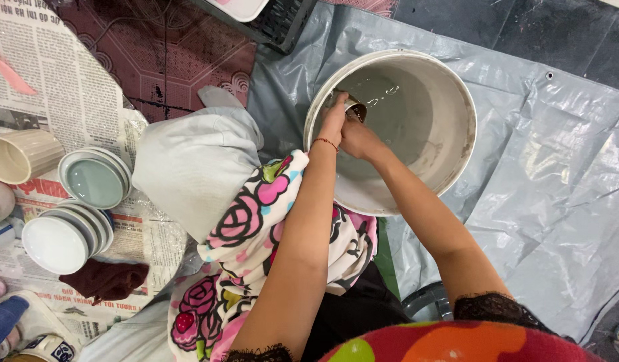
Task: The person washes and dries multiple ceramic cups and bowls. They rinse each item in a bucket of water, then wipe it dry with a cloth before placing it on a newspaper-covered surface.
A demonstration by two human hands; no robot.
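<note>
Both hands inside the big white bucket (457,100), left hand (334,121) and right hand (358,139) gripping a small cup (355,108) at the grey liquid. Bucket sits on grey tarp (551,167). Stacked bowls (92,179), a cream mug (18,155) and a dark rag (108,279) lie on newspaper (48,74) to the left, well apart; floral cloth (249,228) over the lap.

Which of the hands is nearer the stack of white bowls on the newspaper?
Left. The left hand is at the near-left rim of the white bucket, toward the stack of white bowls; the right hand is just beyond it, farther away.
</note>
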